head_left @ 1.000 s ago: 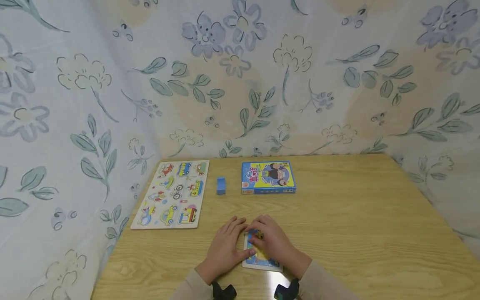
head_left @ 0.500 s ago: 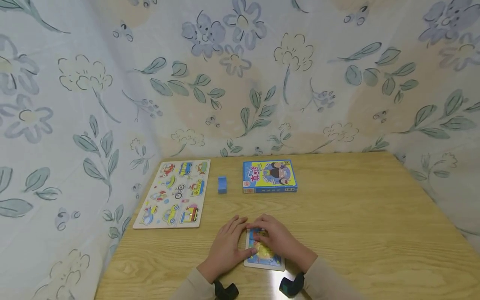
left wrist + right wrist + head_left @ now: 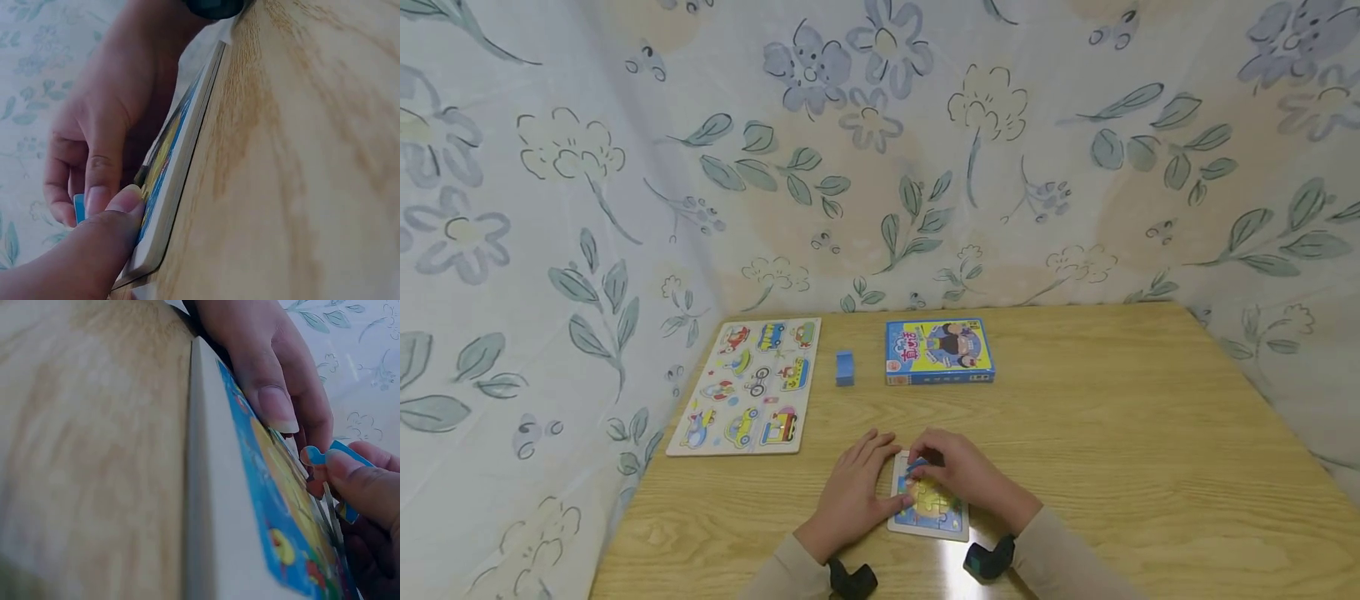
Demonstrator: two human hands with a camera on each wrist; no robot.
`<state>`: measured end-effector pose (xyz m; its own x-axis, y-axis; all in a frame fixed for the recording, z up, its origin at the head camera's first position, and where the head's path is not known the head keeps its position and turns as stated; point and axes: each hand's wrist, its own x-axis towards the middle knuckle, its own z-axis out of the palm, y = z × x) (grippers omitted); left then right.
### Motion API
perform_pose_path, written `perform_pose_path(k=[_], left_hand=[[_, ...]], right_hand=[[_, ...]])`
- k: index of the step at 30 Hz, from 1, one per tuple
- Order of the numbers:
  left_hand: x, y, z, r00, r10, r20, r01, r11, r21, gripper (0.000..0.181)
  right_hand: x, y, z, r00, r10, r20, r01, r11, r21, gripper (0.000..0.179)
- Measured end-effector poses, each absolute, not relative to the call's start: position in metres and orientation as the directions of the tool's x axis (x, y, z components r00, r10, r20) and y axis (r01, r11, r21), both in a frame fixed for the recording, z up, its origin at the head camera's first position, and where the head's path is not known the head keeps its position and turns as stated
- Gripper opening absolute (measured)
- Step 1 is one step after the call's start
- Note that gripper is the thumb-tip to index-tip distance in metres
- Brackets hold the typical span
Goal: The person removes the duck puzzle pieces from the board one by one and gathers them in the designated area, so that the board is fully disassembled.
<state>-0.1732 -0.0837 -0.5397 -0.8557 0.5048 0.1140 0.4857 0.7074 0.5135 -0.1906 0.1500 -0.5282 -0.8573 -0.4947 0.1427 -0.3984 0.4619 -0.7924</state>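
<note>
A small jigsaw puzzle (image 3: 931,508) in a pale frame lies on the table, its picture yellow in the middle and blue around. My left hand (image 3: 853,498) rests along its left side with the fingers stretched out. Its thumb (image 3: 125,200) presses on the puzzle's edge. Over the top left corner, my right hand (image 3: 967,473) pinches a blue puzzle piece (image 3: 315,455) between thumb and fingers. That piece is tilted up from the board, and the fingers hide part of it.
A wooden peg board (image 3: 741,387) with vehicle pictures lies at the far left of the table. Beside it stand a small blue block (image 3: 845,368) and a blue and yellow box (image 3: 940,352). Floral cloth (image 3: 880,167) hangs behind the table.
My right hand has drawn slightly to the right, and the blue puzzle piece now shows tilted in its fingers. More of the frame's top left corner is visible. The left hand stays on the puzzle.
</note>
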Motion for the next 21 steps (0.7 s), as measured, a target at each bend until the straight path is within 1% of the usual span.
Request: perform_pose_path(k=[3, 5, 7, 11, 12, 13, 15, 16, 19, 21], left_hand=[[-0.174, -0.083, -0.54, -0.858, 0.503, 0.105, 0.478, 0.707, 0.522, 0.076], [-0.174, -0.083, -0.539, -0.859, 0.502, 0.098, 0.473, 0.708, 0.524, 0.077], [-0.174, -0.084, -0.54, -0.86, 0.502, 0.093, 0.471, 0.71, 0.524, 0.076], [-0.173, -0.085, -0.54, -0.858, 0.506, 0.092, 0.474, 0.711, 0.519, 0.076], [-0.173, -0.085, -0.541, -0.857, 0.506, 0.093, 0.475, 0.71, 0.52, 0.076], [-0.173, -0.085, -0.541, -0.856, 0.508, 0.095, 0.478, 0.707, 0.521, 0.076], [-0.173, -0.086, -0.54, -0.855, 0.51, 0.097, 0.48, 0.705, 0.523, 0.076], [-0.174, -0.085, -0.54, -0.853, 0.512, 0.101, 0.483, 0.703, 0.522, 0.077], [-0.175, -0.085, -0.54, -0.852, 0.514, 0.103, 0.486, 0.702, 0.52, 0.077], [-0.175, -0.084, -0.54, -0.851, 0.514, 0.11, 0.49, 0.701, 0.517, 0.078]], right_hand=[[-0.19, 0.151, -0.525, -0.857, -0.502, 0.12, -0.386, 0.47, -0.794, 0.01], [-0.189, 0.15, -0.523, -0.856, -0.501, 0.126, -0.408, 0.507, -0.759, 0.01], [-0.187, 0.147, -0.519, -0.847, -0.507, 0.16, -0.469, 0.57, -0.675, 0.011], [-0.182, 0.14, -0.512, -0.797, -0.549, 0.251, -0.602, 0.686, -0.408, 0.015], [-0.18, 0.138, -0.511, -0.794, -0.552, 0.254, -0.607, 0.702, -0.371, 0.016], [-0.179, 0.136, -0.51, -0.797, -0.548, 0.253, -0.604, 0.712, -0.358, 0.015], [-0.179, 0.135, -0.508, -0.826, -0.515, 0.231, -0.562, 0.714, -0.418, 0.011], [-0.179, 0.136, -0.508, -0.845, -0.486, 0.224, -0.53, 0.698, -0.482, 0.009], [-0.183, 0.147, -0.503, -0.885, -0.413, 0.217, -0.442, 0.594, -0.672, 0.011], [-0.187, 0.161, -0.496, -0.901, -0.371, 0.223, -0.4, 0.519, -0.755, 0.014]])
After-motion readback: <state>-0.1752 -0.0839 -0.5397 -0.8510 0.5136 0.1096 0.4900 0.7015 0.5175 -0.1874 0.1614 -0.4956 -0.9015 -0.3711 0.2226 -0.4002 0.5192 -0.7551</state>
